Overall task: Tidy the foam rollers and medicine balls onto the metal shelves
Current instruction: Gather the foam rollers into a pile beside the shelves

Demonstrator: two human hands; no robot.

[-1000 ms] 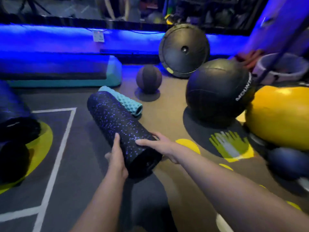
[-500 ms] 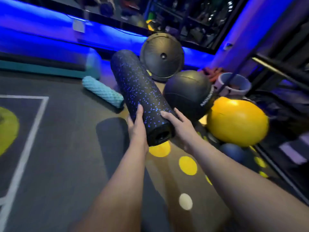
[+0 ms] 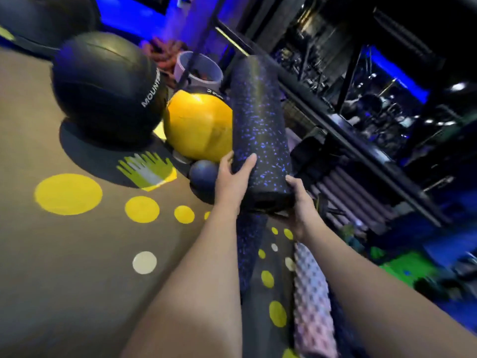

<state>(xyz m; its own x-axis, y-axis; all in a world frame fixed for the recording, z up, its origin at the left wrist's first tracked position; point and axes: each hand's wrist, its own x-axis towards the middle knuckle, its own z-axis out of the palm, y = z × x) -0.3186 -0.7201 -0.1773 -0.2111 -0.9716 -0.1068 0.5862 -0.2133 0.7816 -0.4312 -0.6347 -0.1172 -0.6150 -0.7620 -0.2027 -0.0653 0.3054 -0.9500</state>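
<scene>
The speckled foam roller (image 3: 258, 120) is clasped near-end by left hand (image 3: 231, 180) and right hand (image 3: 300, 210) (presumably for aiming at the metal shelves (image 3: 309, 96)).

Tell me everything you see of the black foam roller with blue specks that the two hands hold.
The black foam roller is a long, thick cylinder of dense-looking foam, flecked all over with small blue specks. Its near end is dark and blurred. It is off the floor, with its far end pointing toward the metal shelves. The left hand curls round its left side near the near end; the right hand cups that end from the right. Whether the far end touches the shelves cannot be told.
</scene>
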